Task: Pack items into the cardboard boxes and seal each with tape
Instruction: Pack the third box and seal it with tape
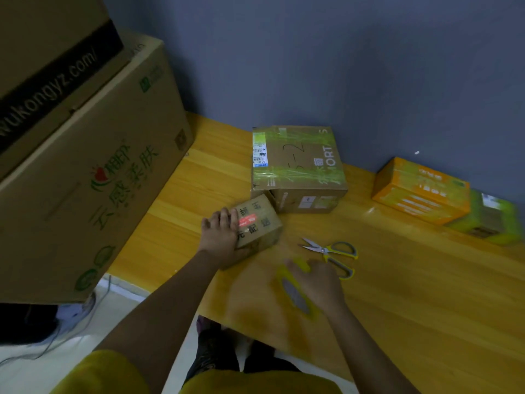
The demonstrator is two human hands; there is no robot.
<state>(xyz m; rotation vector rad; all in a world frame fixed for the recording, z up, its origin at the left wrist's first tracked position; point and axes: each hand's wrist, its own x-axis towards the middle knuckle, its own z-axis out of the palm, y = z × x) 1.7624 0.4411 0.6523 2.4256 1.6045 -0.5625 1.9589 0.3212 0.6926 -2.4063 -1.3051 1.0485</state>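
Steadying a small cardboard box (260, 223) near the middle of the wooden surface (426, 294), the left hand (220, 237) lies against its near-left side, the fingers (224, 216) laid fairly straight over the top edge and the thumb tucked under the near face. The box top carries printed characters and a red label. The right hand (318, 282), at about 5 o'clock from that box, grips a roll of yellow tape (295, 291), its fingers curled around the ring (the roll is motion-blurred, so the exact grip is hard to read). A faint yellowish smear runs between roll and box; whether it is a drawn strip of tape, I cannot tell.

Yellow-and-grey scissors (332, 254) lie partly open just beyond the right hand, at 3 o'clock from the small box. A larger taped box (298, 166) sits at 1 o'clock, touching or nearly touching the small one. An orange box (420, 189) and a green-wrapped box (491, 220) rest along the wall at 3 o'clock. Big stacked cartons (85, 166) stand at 9 o'clock.
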